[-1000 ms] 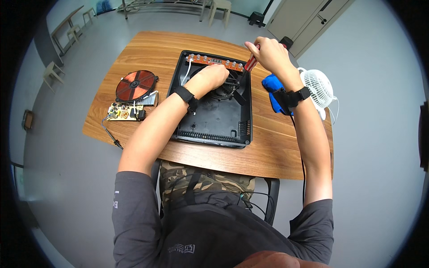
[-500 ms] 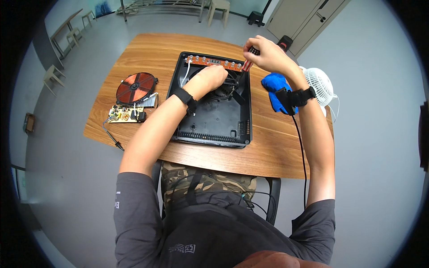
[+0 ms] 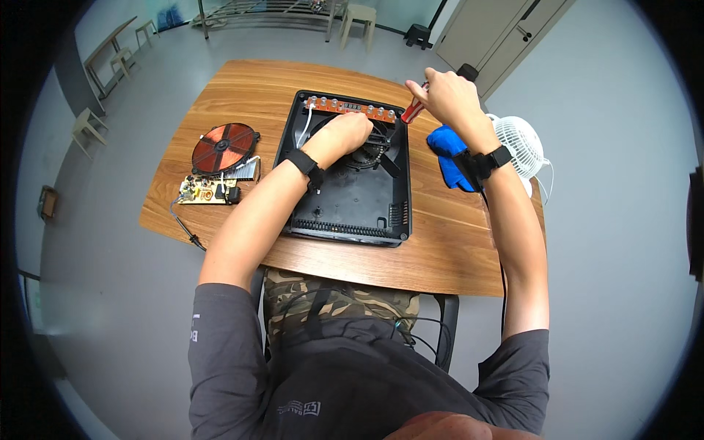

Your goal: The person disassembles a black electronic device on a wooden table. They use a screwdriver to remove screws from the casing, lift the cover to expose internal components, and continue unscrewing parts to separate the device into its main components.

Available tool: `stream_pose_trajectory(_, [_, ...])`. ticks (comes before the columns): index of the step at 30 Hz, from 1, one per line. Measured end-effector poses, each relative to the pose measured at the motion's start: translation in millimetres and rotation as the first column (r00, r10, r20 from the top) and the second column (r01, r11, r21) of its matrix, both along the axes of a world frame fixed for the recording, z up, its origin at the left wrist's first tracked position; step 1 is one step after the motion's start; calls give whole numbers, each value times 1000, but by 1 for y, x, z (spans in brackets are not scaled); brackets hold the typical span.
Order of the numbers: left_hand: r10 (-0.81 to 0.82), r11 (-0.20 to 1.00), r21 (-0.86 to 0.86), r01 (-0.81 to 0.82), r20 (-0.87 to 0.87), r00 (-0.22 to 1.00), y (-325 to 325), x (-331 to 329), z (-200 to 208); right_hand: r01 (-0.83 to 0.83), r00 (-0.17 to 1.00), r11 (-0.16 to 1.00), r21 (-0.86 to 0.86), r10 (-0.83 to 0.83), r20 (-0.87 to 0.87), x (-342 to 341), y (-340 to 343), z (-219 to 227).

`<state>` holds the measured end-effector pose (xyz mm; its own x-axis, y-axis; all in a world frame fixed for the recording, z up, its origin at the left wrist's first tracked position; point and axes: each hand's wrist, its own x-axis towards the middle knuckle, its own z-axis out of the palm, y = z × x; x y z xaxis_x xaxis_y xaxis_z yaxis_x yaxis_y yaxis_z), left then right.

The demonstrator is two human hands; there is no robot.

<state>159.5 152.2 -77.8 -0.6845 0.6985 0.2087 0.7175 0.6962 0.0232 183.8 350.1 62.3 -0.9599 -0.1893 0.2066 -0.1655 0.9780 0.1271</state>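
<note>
An open black appliance housing (image 3: pixel 345 198) lies on the table, with a black cooling fan (image 3: pixel 367 157) set in its far half. My left hand (image 3: pixel 347 133) rests over that fan, fingers curled down and closed; what they grip is hidden. Along the housing's far edge runs an orange circuit board (image 3: pixel 381 114) with round buttons, and a white cable (image 3: pixel 307 122) leads from its left end. Beyond the far right corner, my right hand (image 3: pixel 453 97) is closed around the red handle of a screwdriver (image 3: pixel 412 112). The handle leans down toward that corner; its tip cannot be made out.
Left of the housing lie a round copper coil (image 3: pixel 224 148) and a circuit board with a heat sink (image 3: pixel 208 191), its cord hanging toward the near edge. A blue cloth (image 3: pixel 449 158) and a white fan (image 3: pixel 519 143) are at the right, beside my right forearm.
My right hand has shifted slightly right and down, and the screwdriver now leans more. My left hand stays over the cooling fan. The whole view has tilted slightly.
</note>
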Motion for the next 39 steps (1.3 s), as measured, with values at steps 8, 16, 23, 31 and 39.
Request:
stream_pose_trajectory(8, [17, 1000, 7, -17, -6, 1000, 1, 5, 4, -354, 933, 908, -224, 358, -20, 0, 6, -10])
stream_pose_trajectory(16, [-14, 1000, 11, 15, -34, 999, 1, -1, -4, -210, 976, 834, -511, 206, -65, -10, -14, -17])
stream_pose_trajectory(23, [-9, 1000, 4, 9, -23, 1000, 1, 2, -2, 9, 999, 995, -103, -14, -52, 3, -20, 2])
stream_pose_trajectory(31, [-19, 999, 43, 20, -24, 1000, 3, 0, -5, -212, 976, 947, -241, 217, -7, -9, 3, -7])
stream_pose_trajectory(39, [-24, 999, 21, 26, -67, 997, -3, 7, 0, -21, 997, 998, -62, 17, -74, 4, -21, 4])
